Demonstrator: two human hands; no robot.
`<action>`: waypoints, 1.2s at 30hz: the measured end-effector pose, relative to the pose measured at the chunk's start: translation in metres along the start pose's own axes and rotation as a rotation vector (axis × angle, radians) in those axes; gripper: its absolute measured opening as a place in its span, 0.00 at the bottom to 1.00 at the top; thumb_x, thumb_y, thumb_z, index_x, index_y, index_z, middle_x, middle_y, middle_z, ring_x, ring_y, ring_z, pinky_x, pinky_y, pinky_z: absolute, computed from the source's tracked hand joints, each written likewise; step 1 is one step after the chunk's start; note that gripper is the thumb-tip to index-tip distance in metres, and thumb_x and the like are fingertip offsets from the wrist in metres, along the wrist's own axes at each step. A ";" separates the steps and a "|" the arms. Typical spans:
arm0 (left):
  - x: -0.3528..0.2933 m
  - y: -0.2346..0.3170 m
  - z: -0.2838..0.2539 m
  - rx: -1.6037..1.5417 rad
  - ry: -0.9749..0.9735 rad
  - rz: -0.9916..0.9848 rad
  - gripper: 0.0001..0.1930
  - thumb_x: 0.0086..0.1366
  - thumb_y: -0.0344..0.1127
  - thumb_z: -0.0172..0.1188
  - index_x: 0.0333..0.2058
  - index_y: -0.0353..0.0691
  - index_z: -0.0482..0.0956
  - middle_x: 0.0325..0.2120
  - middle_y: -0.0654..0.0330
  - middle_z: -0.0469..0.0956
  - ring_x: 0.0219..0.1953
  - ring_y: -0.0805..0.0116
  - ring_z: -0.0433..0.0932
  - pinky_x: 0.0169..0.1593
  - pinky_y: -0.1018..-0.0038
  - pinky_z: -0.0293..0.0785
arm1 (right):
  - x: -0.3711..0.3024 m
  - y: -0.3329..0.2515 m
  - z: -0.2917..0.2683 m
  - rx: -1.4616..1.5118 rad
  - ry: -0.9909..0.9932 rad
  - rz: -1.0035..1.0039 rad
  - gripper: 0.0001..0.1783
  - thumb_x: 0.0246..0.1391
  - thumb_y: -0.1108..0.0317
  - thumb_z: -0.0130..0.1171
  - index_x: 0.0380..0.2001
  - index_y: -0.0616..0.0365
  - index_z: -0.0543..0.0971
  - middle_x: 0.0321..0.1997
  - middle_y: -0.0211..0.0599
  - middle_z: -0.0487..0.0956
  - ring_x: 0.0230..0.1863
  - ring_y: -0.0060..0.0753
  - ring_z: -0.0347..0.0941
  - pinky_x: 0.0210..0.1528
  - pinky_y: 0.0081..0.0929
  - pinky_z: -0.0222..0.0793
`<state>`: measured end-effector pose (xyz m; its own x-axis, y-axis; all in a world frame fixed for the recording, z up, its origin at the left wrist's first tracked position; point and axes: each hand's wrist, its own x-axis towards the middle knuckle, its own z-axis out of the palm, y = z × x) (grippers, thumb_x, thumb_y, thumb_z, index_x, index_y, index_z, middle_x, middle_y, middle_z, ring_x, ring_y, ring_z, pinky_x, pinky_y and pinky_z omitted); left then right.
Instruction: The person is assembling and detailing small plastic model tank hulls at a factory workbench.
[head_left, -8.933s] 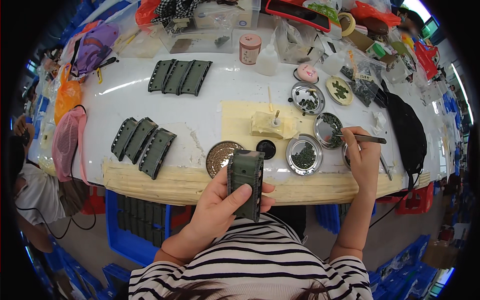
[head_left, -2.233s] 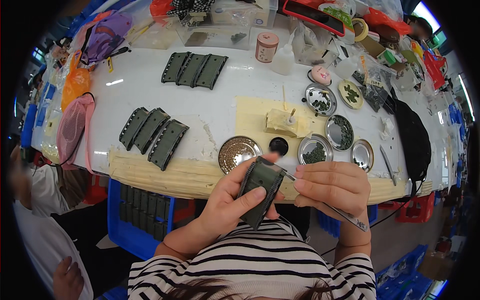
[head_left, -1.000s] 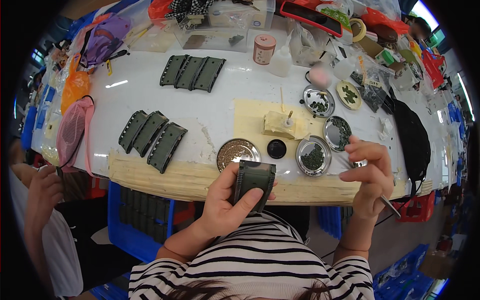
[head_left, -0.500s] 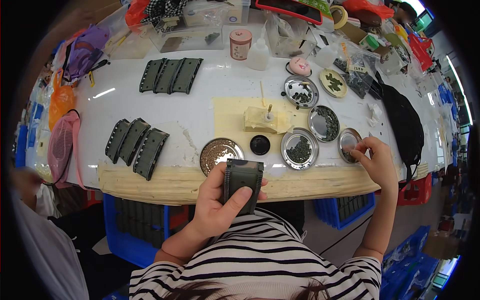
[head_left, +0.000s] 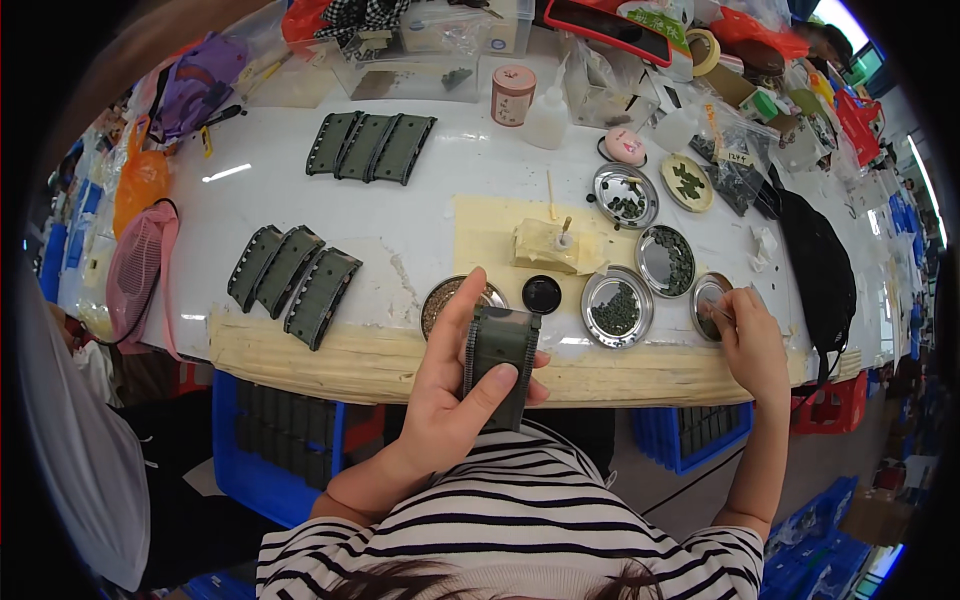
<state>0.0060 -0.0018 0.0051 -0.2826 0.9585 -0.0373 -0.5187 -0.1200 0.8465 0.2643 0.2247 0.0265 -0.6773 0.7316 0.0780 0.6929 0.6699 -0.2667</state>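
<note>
Dark green curved piece (head_left: pixel 500 345) firm in the left grip (head_left: pixel 440 400), index finger up!

And there's the change: half a second ago that index finger was bent round the edge; now it points straight to twelve. The right grip (head_left: pixel 755 335) stays over at the small metal dish (head_left: pixel 703 292), between two and three o'clock from the piece; fingertips pinched low together, and whether they hold anything, I cannot tell. The piece sits inside the left grip, closed snugly, thumb across its face, fingers behind.

Around it, at eleven, a dish of brownish bits (head_left: pixel 424 308), partly hidden by the finger and the piece! Black round pot (head_left: pixel 541 294) at one, taped block (head_left: pixel 545 248) beyond; dish of green bits (head_left: pixel 603 285) at two. Across the table (head_left: pixel 400 215), one trio of similar pieces (head_left: pixel 290 265) at ten, another trio (head_left: pixel 370 145) at eleven.
</note>
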 end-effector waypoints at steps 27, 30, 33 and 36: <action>0.005 -0.001 0.009 0.069 0.021 -0.016 0.07 0.69 0.32 0.52 0.40 0.34 0.74 0.37 0.58 0.75 0.37 0.76 0.77 0.45 0.77 0.76 | 0.015 -0.143 0.011 0.493 0.237 -0.679 0.20 0.38 0.81 0.60 0.40 0.61 0.77 0.33 0.38 0.79 0.22 0.29 0.73 0.21 0.23 0.65; 0.007 -0.003 0.003 0.109 0.044 0.073 0.09 0.69 0.35 0.52 0.38 0.34 0.74 0.35 0.60 0.75 0.36 0.77 0.76 0.43 0.80 0.74 | 0.018 -0.153 0.016 0.397 0.251 -0.812 0.23 0.40 0.75 0.61 0.45 0.60 0.77 0.36 0.34 0.80 0.19 0.22 0.69 0.20 0.20 0.62; 0.009 -0.005 -0.003 0.281 0.072 0.164 0.08 0.68 0.34 0.53 0.38 0.34 0.74 0.38 0.58 0.75 0.40 0.75 0.74 0.46 0.78 0.70 | 0.020 -0.160 0.019 0.261 0.326 -0.862 0.23 0.41 0.76 0.59 0.46 0.61 0.75 0.37 0.36 0.82 0.16 0.20 0.64 0.18 0.19 0.57; 0.009 -0.008 -0.009 0.383 0.063 0.180 0.08 0.68 0.34 0.53 0.39 0.34 0.74 0.46 0.53 0.75 0.49 0.70 0.71 0.55 0.72 0.66 | 0.018 -0.162 0.020 0.191 0.361 -0.865 0.23 0.41 0.78 0.59 0.45 0.61 0.74 0.38 0.39 0.82 0.16 0.20 0.65 0.18 0.19 0.57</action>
<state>0.0002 0.0055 -0.0064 -0.3962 0.9120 0.1063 -0.1227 -0.1673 0.9782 0.1348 0.1270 0.0515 -0.7965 0.0092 0.6046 -0.0854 0.9882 -0.1275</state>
